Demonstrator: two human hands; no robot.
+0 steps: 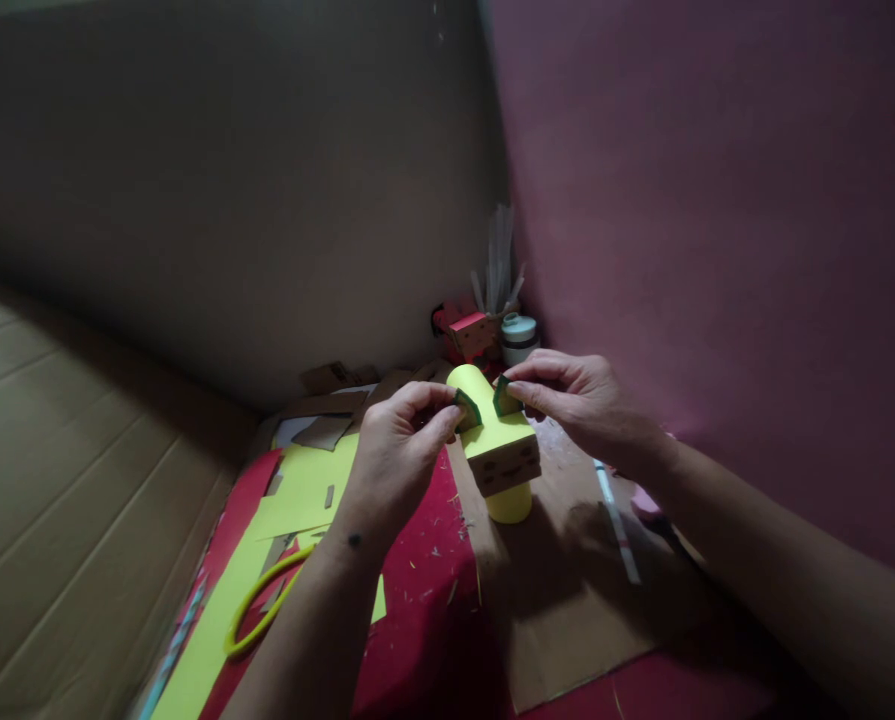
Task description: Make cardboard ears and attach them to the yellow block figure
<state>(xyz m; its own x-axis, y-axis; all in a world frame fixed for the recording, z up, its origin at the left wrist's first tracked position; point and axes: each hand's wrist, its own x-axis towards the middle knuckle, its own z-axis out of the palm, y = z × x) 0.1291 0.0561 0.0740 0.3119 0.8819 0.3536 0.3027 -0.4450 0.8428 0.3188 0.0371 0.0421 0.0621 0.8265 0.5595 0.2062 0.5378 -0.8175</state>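
A yellow paper figure (pixel 496 430) with a box-shaped head and a tube body stands over a cardboard sheet. Dark marks like a face show on the brown front of its head. My left hand (pixel 409 445) pinches a small green-edged cardboard ear (pixel 468 410) at the left of the head's top. Between the thumb and fingers of my right hand (pixel 574 395) is a similar green-edged ear (pixel 504 397), at the right of the same top. Both ears stand upright, touching or very near the yellow surface.
Yellow paper (pixel 312 480), cardboard scraps (pixel 323 432) and a yellow ring (pixel 256 605) lie left. The cardboard sheet (pixel 559 640) holds a white stick (pixel 618 525). Behind are a red box figure (pixel 471 335), a pale jar (pixel 520 333) and upright white sticks (pixel 499 262). Walls rise behind and right.
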